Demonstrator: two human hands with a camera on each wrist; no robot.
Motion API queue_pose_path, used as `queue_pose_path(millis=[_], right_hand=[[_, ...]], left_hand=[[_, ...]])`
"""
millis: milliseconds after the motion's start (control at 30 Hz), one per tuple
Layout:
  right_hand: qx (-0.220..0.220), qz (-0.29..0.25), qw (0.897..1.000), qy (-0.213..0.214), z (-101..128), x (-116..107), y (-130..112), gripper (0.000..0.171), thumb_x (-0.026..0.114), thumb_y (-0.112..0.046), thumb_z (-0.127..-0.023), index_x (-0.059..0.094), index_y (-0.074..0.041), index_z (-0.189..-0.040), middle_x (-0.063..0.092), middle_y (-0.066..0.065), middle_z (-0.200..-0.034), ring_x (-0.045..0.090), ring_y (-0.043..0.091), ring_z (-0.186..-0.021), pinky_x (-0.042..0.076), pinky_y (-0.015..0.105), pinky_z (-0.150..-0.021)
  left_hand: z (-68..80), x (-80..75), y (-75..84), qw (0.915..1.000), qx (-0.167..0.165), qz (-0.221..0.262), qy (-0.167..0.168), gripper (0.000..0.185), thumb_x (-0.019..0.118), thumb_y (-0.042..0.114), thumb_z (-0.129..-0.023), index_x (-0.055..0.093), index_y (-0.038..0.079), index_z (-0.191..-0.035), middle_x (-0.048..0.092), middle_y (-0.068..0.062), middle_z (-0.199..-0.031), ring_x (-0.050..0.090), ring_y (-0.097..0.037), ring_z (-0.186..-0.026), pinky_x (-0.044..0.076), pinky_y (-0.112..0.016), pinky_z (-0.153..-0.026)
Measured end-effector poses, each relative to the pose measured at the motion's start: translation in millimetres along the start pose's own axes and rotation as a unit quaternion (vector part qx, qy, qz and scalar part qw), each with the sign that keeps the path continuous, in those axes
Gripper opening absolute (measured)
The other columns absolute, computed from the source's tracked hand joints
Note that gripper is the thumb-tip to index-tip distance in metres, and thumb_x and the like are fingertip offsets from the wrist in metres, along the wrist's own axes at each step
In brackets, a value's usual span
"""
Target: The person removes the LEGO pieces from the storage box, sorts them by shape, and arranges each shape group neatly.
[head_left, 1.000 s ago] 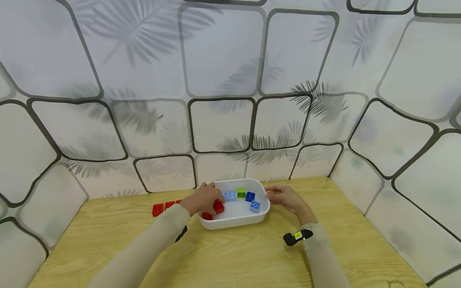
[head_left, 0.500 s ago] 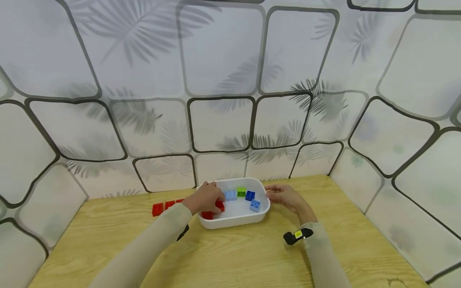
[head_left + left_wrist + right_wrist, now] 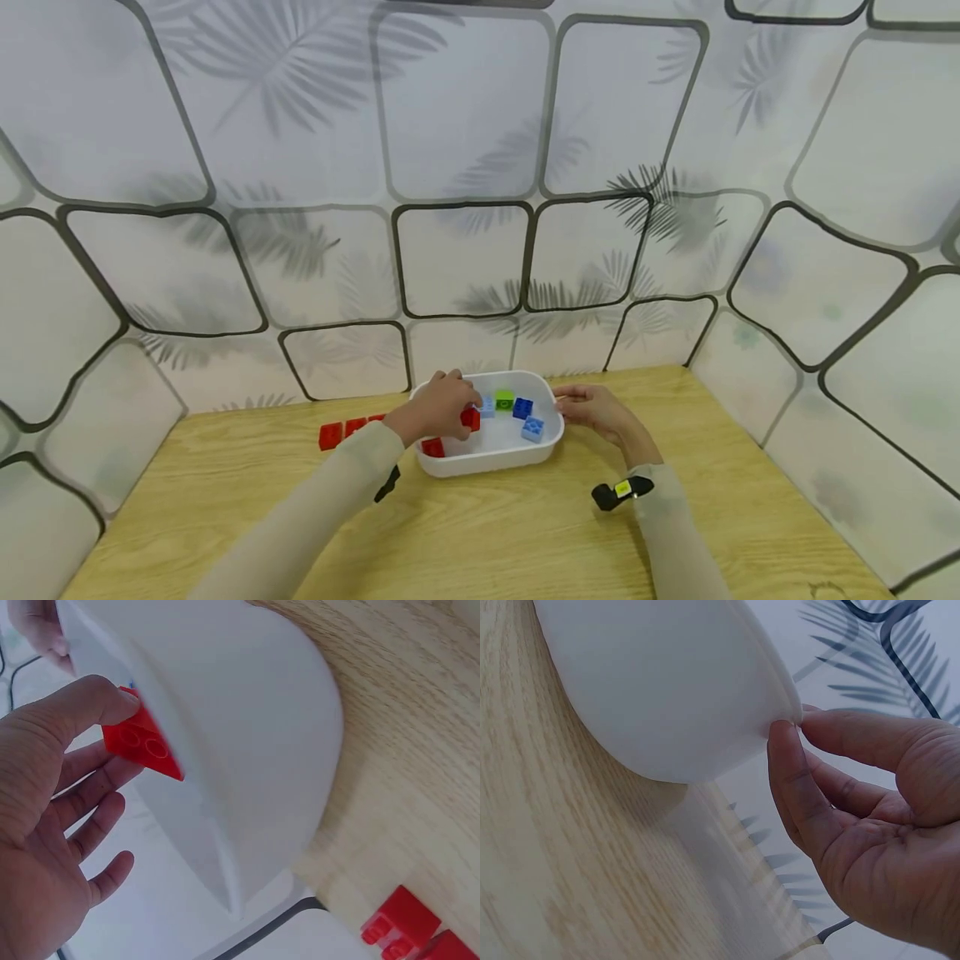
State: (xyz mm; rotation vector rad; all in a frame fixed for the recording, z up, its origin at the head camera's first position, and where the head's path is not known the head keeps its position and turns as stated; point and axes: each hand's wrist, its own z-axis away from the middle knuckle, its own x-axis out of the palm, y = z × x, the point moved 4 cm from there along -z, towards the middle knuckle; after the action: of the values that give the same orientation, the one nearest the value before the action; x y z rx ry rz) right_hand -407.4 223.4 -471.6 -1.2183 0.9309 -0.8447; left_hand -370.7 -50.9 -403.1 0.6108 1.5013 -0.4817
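My left hand (image 3: 442, 407) is over the left part of a white plastic tub (image 3: 491, 460), pinching a red toy building brick (image 3: 142, 739) between thumb and fingers. The left wrist view shows the brick's studs just inside the tub wall. Another red brick (image 3: 432, 447) lies in the tub's near left corner. At the tub's right end, my right hand (image 3: 596, 412) pinches the rim (image 3: 791, 705) between thumb and fingertips. Inside the tub also lie a green brick (image 3: 504, 400), a dark blue brick (image 3: 522, 407) and light blue bricks (image 3: 532, 429), one partly hidden by my left hand.
Several red bricks (image 3: 331, 436) stand in a row on the wooden table (image 3: 480, 533) left of the tub, partly hidden by my left sleeve. A patterned wall covering (image 3: 461, 262) rises right behind the table and along its right side.
My left hand has moved right and slightly away from me inside the tub, carrying the red brick. The red brick in the near corner shows more fully. My right hand stays at the rim.
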Motion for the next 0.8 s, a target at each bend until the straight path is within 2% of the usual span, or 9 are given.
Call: queue_pose_path(millis=[133, 233, 500, 633, 800], right_hand=[[0.004, 0.001, 1.0, 0.006, -1, 0, -2, 0.047, 0.063, -0.004, -0.099, 0.049, 0.016, -0.139, 0.072, 0.009, -0.116, 0.069, 0.009, -0.096, 0.058, 0.027, -0.084], [0.014, 0.004, 1.0, 0.009, -1, 0, -1, 0.047, 0.063, -0.004, -0.099, 0.049, 0.015, -0.14, 0.072, 0.006, -0.114, 0.069, 0.008, -0.095, 0.058, 0.027, -0.085], [0.01, 0.008, 1.0, 0.007, -2, -1, 0, 0.047, 0.062, -0.005, -0.1, 0.048, 0.015, -0.14, 0.072, 0.005, -0.115, 0.068, 0.008, -0.096, 0.058, 0.026, -0.085], [0.009, 0.008, 1.0, 0.008, -2, -1, 1, 0.046, 0.061, -0.004, -0.1, 0.048, 0.016, -0.14, 0.071, 0.004, -0.113, 0.068, 0.008, -0.096, 0.058, 0.025, -0.085], [0.005, 0.012, 1.0, 0.001, -1, 0, -1, 0.047, 0.061, -0.005, -0.1, 0.048, 0.016, -0.14, 0.07, 0.007, -0.118, 0.068, 0.007, -0.096, 0.058, 0.026, -0.085]], left_hand=[[7.8, -12.5, 3.3, 0.9994, 0.019, 0.001, 0.029, 0.029, 0.083, 0.022, -0.079, 0.078, 0.015, -0.106, 0.072, 0.001, -0.103, 0.05, -0.019, -0.093, 0.042, -0.045, -0.09], [17.3, -20.0, 2.0, 0.9986, 0.021, 0.006, 0.047, 0.025, 0.083, 0.02, -0.078, 0.076, 0.017, -0.102, 0.071, 0.002, -0.098, 0.048, -0.017, -0.091, 0.041, -0.045, -0.09], [53.1, -38.3, -21.7, 0.9913, 0.001, 0.033, 0.127, 0.029, 0.085, 0.018, -0.076, 0.071, 0.015, -0.102, 0.067, 0.005, -0.09, 0.046, -0.015, -0.088, 0.042, -0.047, -0.091], [77.9, -47.7, -39.5, 0.9796, -0.015, 0.047, 0.195, 0.033, 0.088, 0.016, -0.074, 0.071, 0.014, -0.102, 0.069, 0.004, -0.092, 0.049, -0.017, -0.089, 0.044, -0.046, -0.089], [111.4, -53.4, -65.3, 0.9556, -0.042, 0.075, 0.282, 0.036, 0.089, 0.012, -0.074, 0.071, 0.009, -0.104, 0.073, -0.004, -0.101, 0.056, -0.026, -0.095, 0.047, -0.045, -0.086]])
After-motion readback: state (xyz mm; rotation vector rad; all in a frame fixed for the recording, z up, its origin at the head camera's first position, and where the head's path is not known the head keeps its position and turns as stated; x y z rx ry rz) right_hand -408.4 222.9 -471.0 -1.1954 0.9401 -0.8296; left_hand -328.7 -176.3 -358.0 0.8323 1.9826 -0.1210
